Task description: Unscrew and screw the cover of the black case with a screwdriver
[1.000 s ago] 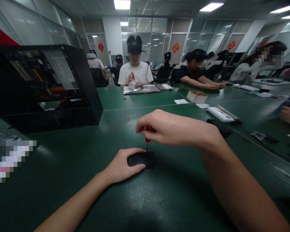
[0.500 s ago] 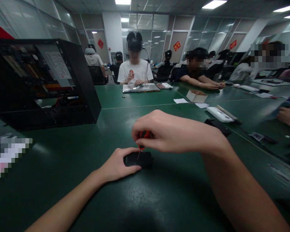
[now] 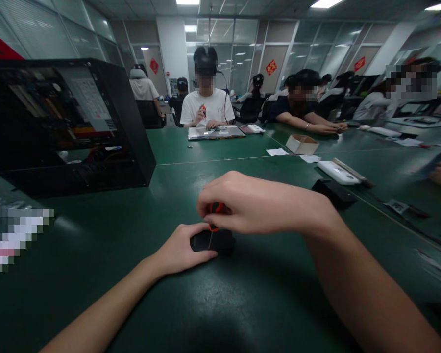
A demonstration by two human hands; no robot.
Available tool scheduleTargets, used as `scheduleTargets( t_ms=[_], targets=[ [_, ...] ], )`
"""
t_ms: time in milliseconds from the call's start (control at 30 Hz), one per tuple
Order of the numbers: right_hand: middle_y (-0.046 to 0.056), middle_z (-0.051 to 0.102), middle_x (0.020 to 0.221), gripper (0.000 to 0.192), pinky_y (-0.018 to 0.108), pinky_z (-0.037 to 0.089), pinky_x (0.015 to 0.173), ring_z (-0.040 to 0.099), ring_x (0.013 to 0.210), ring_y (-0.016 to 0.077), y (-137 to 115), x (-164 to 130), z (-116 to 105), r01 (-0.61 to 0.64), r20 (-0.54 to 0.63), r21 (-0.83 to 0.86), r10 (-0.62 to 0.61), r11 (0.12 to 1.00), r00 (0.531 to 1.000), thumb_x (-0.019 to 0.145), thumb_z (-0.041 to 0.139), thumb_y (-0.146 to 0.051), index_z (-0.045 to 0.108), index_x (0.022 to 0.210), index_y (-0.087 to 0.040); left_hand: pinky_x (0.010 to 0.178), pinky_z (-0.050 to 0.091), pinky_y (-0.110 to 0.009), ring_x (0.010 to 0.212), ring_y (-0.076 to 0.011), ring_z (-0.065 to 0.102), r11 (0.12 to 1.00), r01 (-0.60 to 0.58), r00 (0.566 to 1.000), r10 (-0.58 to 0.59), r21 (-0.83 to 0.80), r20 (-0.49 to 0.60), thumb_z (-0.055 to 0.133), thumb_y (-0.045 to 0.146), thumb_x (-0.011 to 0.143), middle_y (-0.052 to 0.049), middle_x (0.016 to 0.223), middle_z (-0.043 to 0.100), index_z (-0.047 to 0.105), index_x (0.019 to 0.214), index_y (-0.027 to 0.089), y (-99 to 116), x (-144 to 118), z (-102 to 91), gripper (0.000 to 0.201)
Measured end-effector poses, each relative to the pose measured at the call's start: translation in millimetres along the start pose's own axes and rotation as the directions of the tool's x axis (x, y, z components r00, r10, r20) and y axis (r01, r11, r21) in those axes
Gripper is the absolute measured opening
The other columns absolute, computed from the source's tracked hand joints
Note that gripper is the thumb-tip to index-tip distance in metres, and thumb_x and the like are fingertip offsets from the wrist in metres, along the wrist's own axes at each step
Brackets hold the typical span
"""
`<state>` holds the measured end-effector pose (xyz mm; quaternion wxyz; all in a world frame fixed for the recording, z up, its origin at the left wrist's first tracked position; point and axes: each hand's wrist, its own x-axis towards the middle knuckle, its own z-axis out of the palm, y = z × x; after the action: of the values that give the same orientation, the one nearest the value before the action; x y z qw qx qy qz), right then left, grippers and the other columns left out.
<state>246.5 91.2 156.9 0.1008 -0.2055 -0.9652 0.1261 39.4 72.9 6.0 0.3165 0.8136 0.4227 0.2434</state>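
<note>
A small flat black device lies on the green table in front of me. My left hand rests on its left end and holds it down. My right hand hovers just above it, fingers closed on the red handle of a small screwdriver. The thin shaft slants down onto the top of the black device. My right forearm crosses the lower right of the view.
A black open computer case stands at the left. To the right lie a black object, a white device and a small cardboard box. Other people sit working along the far and right sides of the table.
My right hand has shifted a little left and lower, and the screwdriver now tilts instead of standing upright. The left hand stays on the black device.
</note>
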Motion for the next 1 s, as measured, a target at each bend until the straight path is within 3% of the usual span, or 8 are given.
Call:
scheduleTargets(
  t_ms=[867,1000],
  targets=[
    [0.003,0.068,0.082,0.016,0.025,0.037,0.067,0.057,0.073,0.0122,-2.3,4.2,2.2,-0.005,0.002,-0.006,0.005,1.000,1.000,0.095,0.057,-0.019,0.071,0.090,-0.013,0.083,0.053,-0.032,0.096,-0.0261,0.070,1.000,-0.005,1.000,0.005,-0.008,0.015,0.077,0.036,0.082,-0.003,0.105,0.076,0.072,0.113,0.021,-0.9,-1.0,-0.4,0.035],
    [0.007,0.069,0.101,0.019,0.027,0.041,0.077,0.060,0.088,0.0154,-6.1,4.2,3.5,0.044,-0.011,0.008,-0.044,0.999,0.999,0.094,0.054,-0.011,0.070,0.103,-0.013,0.082,0.054,-0.033,0.094,-0.0270,0.070,1.000,0.012,1.000,-0.011,-0.014,0.016,0.076,0.037,0.081,-0.004,0.101,0.076,0.073,0.105,0.018,-0.4,-1.0,-0.4,0.031]
  ],
)
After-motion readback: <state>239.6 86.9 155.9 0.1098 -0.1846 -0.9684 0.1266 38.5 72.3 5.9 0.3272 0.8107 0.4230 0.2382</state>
